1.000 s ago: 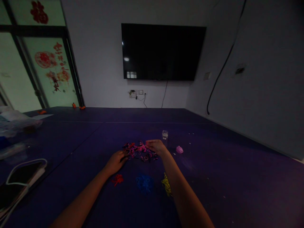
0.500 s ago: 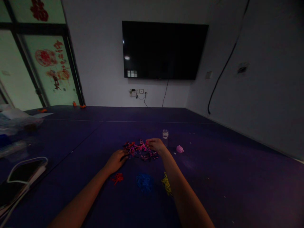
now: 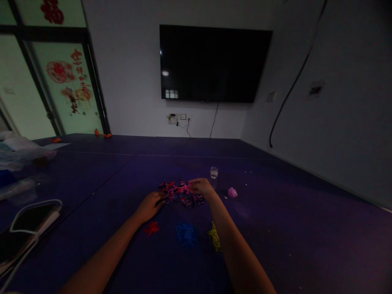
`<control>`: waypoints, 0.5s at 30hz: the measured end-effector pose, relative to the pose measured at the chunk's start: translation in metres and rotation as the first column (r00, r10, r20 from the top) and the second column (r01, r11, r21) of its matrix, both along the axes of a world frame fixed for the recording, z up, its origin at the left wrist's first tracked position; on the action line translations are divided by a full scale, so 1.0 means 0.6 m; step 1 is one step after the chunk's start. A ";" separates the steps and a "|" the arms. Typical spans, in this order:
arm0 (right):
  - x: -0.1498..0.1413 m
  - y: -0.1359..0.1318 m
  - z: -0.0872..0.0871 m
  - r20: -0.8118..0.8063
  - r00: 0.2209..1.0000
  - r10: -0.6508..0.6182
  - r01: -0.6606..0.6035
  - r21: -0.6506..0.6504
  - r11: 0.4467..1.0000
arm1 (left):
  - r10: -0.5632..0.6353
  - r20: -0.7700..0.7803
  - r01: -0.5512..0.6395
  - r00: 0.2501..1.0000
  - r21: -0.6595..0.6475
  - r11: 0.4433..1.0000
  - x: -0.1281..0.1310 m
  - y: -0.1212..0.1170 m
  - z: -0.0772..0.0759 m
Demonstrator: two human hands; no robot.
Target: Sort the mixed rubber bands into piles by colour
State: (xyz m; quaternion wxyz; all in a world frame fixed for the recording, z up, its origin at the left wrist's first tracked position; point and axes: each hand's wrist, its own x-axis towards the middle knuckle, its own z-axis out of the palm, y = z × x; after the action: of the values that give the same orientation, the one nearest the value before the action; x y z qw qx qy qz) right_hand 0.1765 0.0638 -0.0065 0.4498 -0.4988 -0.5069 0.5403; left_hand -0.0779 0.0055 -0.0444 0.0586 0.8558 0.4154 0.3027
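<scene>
Touching left edge of mixed band pile (image 3: 179, 190) on purple tabletop (image 3: 290, 228): left hand (image 3: 150, 206), fingers bent; can't tell if holding anything. Right hand (image 3: 200, 186) at pile's right side, fingertips close together; can't tell if band is pinched. Red "福" sign (image 3: 52, 11) on glass, top left. Clear jar (image 3: 214, 173) behind right hand, label too small to read. Nearer, 3 heaps: red heap (image 3: 151, 229), blue heap (image 3: 186, 234), yellow heap (image 3: 214, 237), partly behind right arm (image 3: 235, 241).

There are four piles (image 3: 186, 235), one jar (image 3: 213, 173), one television (image 3: 214, 63).
</scene>
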 end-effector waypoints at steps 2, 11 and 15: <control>-0.001 0.004 -0.004 0.063 0.998 -0.016 0.016 0.004 1.000 | -0.001 0.004 0.001 1.000 -0.009 1.000 0.000 0.000 0.000; -0.001 0.015 -0.015 0.324 0.942 -0.089 0.071 0.068 0.995 | 0.002 0.002 -0.002 1.000 -0.013 1.000 0.001 0.000 0.002; 0.005 0.016 -0.011 0.438 0.894 -0.098 0.049 0.123 0.991 | -0.001 -0.003 0.001 1.000 -0.007 1.000 0.002 -0.003 0.005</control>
State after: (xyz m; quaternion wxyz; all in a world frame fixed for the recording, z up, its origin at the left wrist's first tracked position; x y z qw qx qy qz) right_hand 0.1792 0.0736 -0.0134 0.3693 -0.6022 -0.6052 0.3670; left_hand -0.0764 0.0037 -0.0416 0.0614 0.8563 0.4159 0.3000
